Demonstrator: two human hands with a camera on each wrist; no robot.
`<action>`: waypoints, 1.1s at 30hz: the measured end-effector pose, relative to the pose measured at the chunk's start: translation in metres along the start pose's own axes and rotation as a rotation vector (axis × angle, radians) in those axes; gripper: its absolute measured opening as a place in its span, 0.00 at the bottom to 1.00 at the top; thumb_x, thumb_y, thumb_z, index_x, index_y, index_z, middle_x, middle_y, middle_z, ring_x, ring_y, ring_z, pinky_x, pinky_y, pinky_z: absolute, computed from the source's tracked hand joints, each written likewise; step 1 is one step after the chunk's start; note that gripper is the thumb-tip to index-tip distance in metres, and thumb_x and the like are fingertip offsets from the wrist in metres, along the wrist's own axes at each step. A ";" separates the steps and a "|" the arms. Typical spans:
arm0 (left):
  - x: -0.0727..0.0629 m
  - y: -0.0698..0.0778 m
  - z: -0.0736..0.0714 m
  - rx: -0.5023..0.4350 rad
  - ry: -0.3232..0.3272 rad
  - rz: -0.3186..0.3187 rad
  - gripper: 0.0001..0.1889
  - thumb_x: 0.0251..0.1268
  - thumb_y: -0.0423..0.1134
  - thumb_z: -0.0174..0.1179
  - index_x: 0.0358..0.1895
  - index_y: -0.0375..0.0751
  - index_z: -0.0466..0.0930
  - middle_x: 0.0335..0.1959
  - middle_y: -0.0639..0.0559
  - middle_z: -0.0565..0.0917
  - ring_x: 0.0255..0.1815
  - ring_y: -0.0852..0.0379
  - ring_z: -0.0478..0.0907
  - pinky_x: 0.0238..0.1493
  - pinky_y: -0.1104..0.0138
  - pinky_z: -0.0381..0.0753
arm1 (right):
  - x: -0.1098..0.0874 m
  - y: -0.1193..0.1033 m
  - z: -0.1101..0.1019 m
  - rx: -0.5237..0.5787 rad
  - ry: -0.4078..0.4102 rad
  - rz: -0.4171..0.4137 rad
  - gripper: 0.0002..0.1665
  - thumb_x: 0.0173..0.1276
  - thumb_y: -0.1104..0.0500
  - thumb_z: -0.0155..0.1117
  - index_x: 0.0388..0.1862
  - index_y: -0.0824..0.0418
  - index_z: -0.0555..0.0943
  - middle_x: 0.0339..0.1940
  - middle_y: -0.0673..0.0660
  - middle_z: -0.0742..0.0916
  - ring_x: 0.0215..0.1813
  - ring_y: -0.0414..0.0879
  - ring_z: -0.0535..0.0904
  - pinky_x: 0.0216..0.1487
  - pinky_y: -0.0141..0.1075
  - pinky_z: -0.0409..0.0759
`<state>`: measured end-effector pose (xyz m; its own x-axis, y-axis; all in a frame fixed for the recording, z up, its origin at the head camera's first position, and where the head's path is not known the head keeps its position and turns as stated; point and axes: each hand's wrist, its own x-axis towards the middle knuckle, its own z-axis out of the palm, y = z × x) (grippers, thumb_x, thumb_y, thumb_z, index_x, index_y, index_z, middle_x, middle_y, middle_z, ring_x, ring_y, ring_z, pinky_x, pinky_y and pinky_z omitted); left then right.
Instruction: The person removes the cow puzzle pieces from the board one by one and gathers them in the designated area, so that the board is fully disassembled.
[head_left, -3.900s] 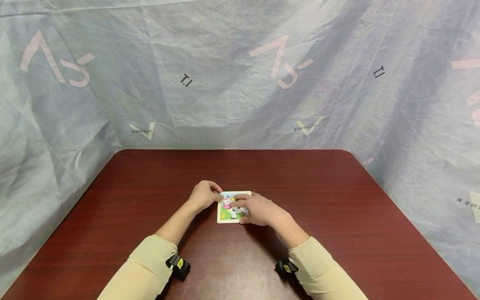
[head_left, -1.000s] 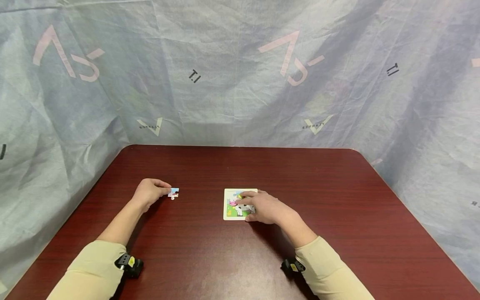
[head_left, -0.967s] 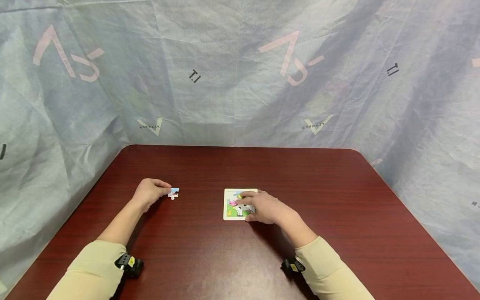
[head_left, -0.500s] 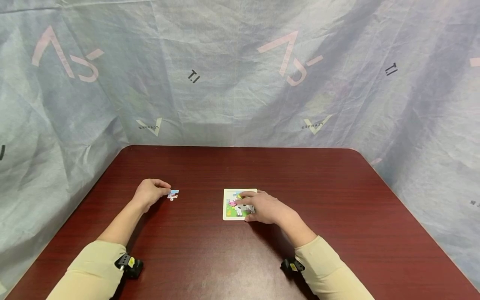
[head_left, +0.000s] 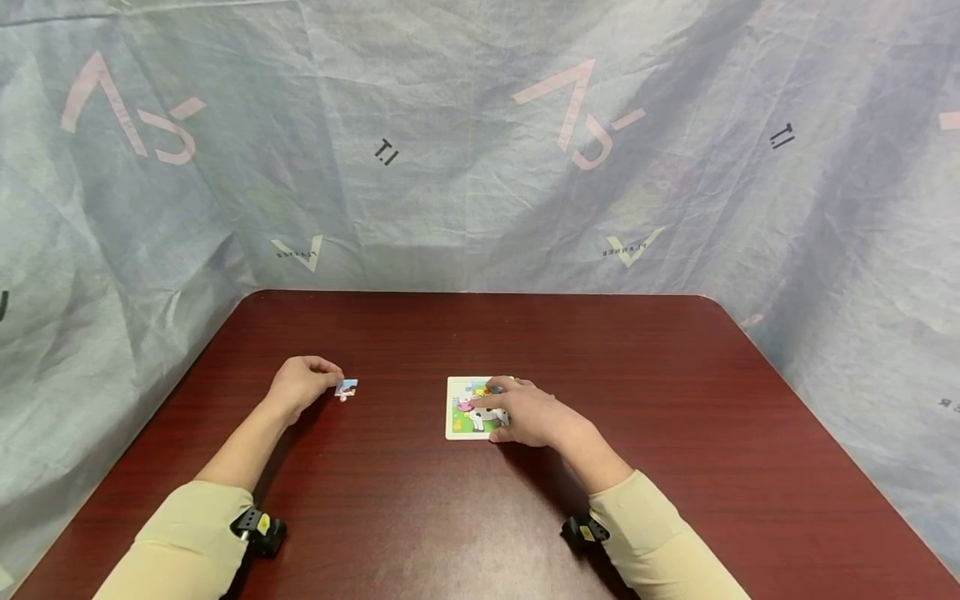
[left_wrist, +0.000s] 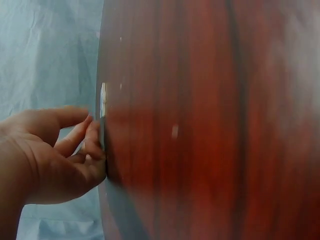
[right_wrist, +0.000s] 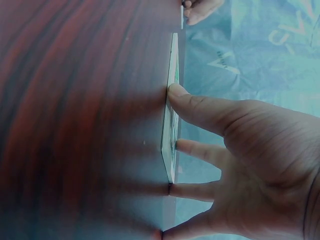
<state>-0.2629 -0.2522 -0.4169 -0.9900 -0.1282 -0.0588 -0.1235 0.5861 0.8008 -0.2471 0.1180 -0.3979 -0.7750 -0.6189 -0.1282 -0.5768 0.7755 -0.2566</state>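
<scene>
On the table lies a square jigsaw puzzle (head_left: 459, 425) with a cow picture and a pale frame. My right hand (head_left: 528, 414) rests over its right side, fingers spread and fairly straight. The thumb touches the near edge, and the index finger lies on the cow; part of the picture is hidden under the hand. To the left, a small blue and white puzzle piece (head_left: 347, 388) lies flat on the table. My left hand (head_left: 302, 383) is right beside this piece. In the left wrist view, its loosely bent fingers stand just apart from the piece (left_wrist: 103, 100).
The dark red wooden table (head_left: 420, 517) extends well beyond both hands. A grey printed cloth (head_left: 450, 167) hangs behind its far edge and along both sides. Black wrist cameras (head_left: 262, 533) sit on both sleeves.
My left hand has carried the puzzle piece from the board to the left; the piece has gone from tilted to flat on the table. My right hand has stayed on the puzzle, one finger shifting slightly.
</scene>
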 end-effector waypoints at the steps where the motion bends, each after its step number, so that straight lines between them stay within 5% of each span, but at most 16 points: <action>1: 0.000 0.001 0.001 0.010 0.024 0.010 0.11 0.71 0.37 0.60 0.46 0.30 0.84 0.47 0.38 0.82 0.48 0.43 0.74 0.44 0.59 0.72 | 0.000 0.000 0.000 0.002 0.000 -0.003 0.32 0.68 0.53 0.73 0.70 0.41 0.77 0.74 0.58 0.70 0.70 0.65 0.67 0.58 0.56 0.75; 4: -0.001 0.007 0.005 0.034 0.108 0.056 0.11 0.71 0.37 0.60 0.45 0.32 0.85 0.42 0.41 0.85 0.46 0.45 0.77 0.44 0.60 0.73 | 0.001 0.001 0.001 0.008 0.005 -0.022 0.32 0.67 0.54 0.74 0.69 0.42 0.78 0.72 0.59 0.71 0.69 0.66 0.68 0.59 0.55 0.75; 7: -0.003 0.018 0.011 0.034 0.125 0.107 0.10 0.70 0.37 0.61 0.44 0.33 0.85 0.36 0.45 0.85 0.39 0.48 0.76 0.40 0.61 0.72 | 0.002 0.002 0.002 0.021 0.011 -0.034 0.31 0.67 0.55 0.74 0.68 0.42 0.79 0.72 0.59 0.72 0.69 0.65 0.69 0.60 0.54 0.74; 11: -0.006 0.036 0.023 0.011 0.065 0.132 0.10 0.70 0.37 0.61 0.45 0.34 0.85 0.34 0.46 0.83 0.32 0.51 0.75 0.34 0.62 0.72 | 0.001 0.002 0.003 0.037 0.012 -0.011 0.31 0.67 0.55 0.74 0.68 0.41 0.79 0.72 0.61 0.70 0.68 0.64 0.70 0.58 0.54 0.75; 22: -0.011 0.080 0.080 -0.016 -0.100 0.172 0.06 0.69 0.38 0.64 0.42 0.40 0.86 0.39 0.48 0.81 0.33 0.52 0.72 0.33 0.62 0.71 | 0.001 0.005 0.003 0.053 0.022 -0.004 0.30 0.66 0.54 0.75 0.67 0.42 0.79 0.71 0.62 0.70 0.65 0.63 0.72 0.56 0.52 0.77; 28: -0.012 0.093 0.110 -0.061 -0.188 0.161 0.04 0.68 0.35 0.66 0.40 0.39 0.86 0.35 0.48 0.81 0.30 0.54 0.73 0.29 0.64 0.73 | -0.001 0.007 0.004 0.051 0.026 -0.001 0.30 0.65 0.53 0.75 0.66 0.42 0.80 0.70 0.61 0.71 0.63 0.63 0.73 0.52 0.53 0.78; 33: -0.008 0.098 0.122 -0.062 -0.219 0.159 0.03 0.66 0.33 0.66 0.39 0.38 0.87 0.36 0.48 0.83 0.36 0.53 0.76 0.35 0.64 0.75 | -0.001 0.006 0.003 0.050 0.035 -0.023 0.30 0.65 0.54 0.76 0.65 0.44 0.80 0.69 0.63 0.71 0.62 0.65 0.74 0.50 0.55 0.78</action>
<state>-0.2750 -0.0962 -0.4106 -0.9886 0.1412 -0.0516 0.0322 0.5340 0.8448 -0.2491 0.1230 -0.4020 -0.7709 -0.6309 -0.0881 -0.5815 0.7533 -0.3072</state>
